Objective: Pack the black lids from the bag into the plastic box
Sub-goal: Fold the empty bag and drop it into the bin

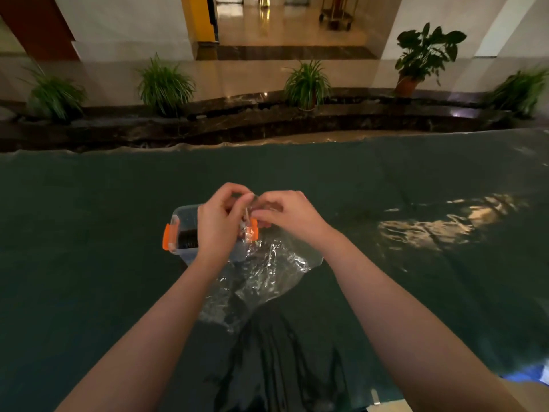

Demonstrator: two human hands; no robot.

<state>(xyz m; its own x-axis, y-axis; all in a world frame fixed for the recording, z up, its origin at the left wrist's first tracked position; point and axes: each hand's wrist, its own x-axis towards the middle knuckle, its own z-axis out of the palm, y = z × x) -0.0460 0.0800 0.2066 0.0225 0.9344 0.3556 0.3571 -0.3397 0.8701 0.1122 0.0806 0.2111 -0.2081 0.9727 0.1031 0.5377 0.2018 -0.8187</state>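
Head view: both hands, left hand (218,224) and right hand (289,217), pinch the bag (267,272), half hiding the plastic box (185,230).

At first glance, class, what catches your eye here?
Both hands, left and right, meet at mid-table, pinching the top of a clear bag that trails toward the viewer. Just behind the left hand sits a plastic box with orange clips. Potted plants line the ledge beyond.

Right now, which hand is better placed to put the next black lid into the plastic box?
Probably the left hand: it hangs directly over the plastic box, while the right hand is beside it, both pinching the bag.
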